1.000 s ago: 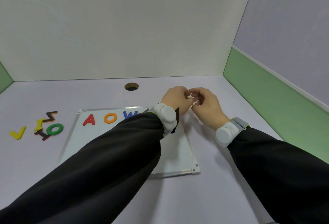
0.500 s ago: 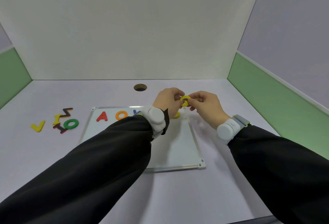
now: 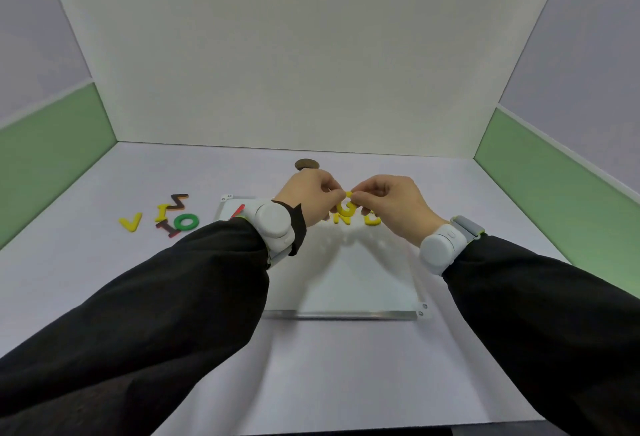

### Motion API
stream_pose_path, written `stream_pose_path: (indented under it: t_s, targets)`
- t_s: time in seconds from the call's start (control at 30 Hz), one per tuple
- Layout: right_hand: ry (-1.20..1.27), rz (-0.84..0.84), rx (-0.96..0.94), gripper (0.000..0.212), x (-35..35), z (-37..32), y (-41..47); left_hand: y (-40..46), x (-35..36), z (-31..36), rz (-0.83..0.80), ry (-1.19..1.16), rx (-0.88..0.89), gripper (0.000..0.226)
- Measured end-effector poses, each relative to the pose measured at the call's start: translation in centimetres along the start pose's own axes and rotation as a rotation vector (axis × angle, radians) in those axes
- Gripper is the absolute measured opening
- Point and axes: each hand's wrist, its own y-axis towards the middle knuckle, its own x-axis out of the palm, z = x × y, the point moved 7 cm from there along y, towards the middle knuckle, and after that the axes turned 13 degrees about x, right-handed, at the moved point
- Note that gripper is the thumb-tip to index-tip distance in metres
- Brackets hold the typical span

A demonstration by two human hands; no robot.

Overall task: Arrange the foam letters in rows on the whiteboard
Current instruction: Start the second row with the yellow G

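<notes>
I see both hands raised together over the far end of the whiteboard (image 3: 363,283), which lies flat on the pale table (image 3: 104,279). The left hand (image 3: 311,198) and the right hand (image 3: 391,203) meet fingertip to fingertip, and between them they pinch a yellow ring-shaped foam letter (image 3: 348,205); the top of it is caught by the thumbs and forefingers of both hands, and the rest hangs below the fingers. I cannot tell exactly which letter it is.

Under the hands, on the board's far row, I make out more yellow or orange letters: one (image 3: 341,219) just below the held piece and another (image 3: 372,219) beside the right hand, both partly hidden. A sliver of a red letter (image 3: 239,210) shows at the board's far left, behind the left wrist.

Off the board, to the left on the table, lies a loose group: a yellow V (image 3: 131,221), a yellow I (image 3: 162,212), a dark zigzag letter (image 3: 179,200), a green O (image 3: 186,221) and a dark red I (image 3: 169,227) touching the O.

Each wrist carries 1 white band unit (image 3: 275,224), and both arms are in black sleeves (image 3: 156,297). A round hole (image 3: 306,164) sits in the table beyond the hands.
</notes>
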Motion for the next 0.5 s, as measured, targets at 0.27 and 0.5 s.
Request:
stream_pose_path:
  t_s: [0.27, 0.5]
  targets:
    - [-0.117, -0.123, -0.064, 0.010, 5.7, -2.0, -0.4, -3.9, -3.8, -2.6, 0.047, 0.069, -0.058, 0.012]
    - [-0.134, -0.174, -0.086, 0.008, 11.0, -2.8, -0.9, -8.0, -6.4, -6.0, 0.065, 0.068, -0.121, 0.015]
